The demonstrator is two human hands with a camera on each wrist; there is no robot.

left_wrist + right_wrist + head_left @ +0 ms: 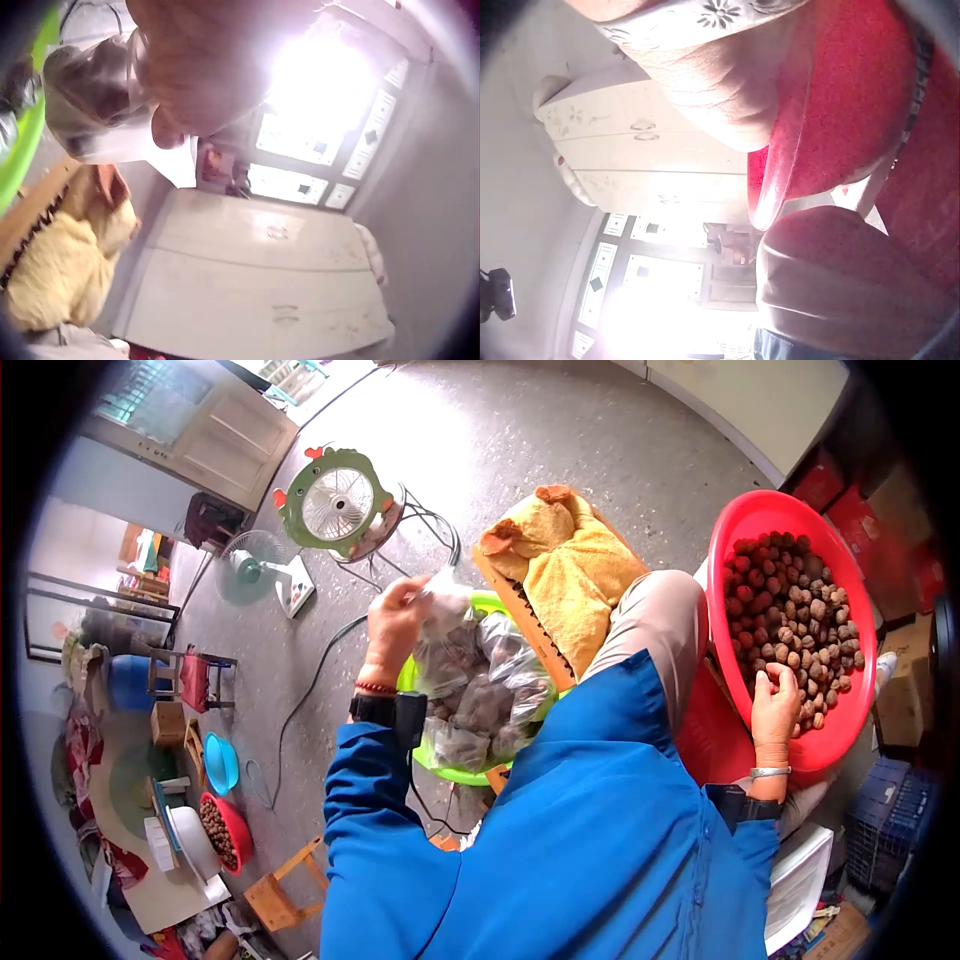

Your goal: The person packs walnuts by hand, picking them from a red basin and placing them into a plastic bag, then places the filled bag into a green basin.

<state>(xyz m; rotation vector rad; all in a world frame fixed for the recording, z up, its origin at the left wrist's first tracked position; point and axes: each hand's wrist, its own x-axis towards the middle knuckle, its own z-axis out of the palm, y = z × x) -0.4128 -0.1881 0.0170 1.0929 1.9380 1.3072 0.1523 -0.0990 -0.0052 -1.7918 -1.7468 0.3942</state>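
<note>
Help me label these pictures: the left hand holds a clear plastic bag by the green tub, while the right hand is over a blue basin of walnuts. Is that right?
The basin of walnuts under the right hand is red, not blue, as the head view shows; the rest is right.

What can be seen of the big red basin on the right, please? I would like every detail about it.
The basin is round to oval in view, bright red, and looks like smooth plastic, with a rim and sloping walls. It stands open, beside the person's bent knee. Many brown, wrinkled nuts are piled inside, with some inner wall bare. The right hand is over the near side, fingers at the nuts. What supports the basin is unclear.
</note>
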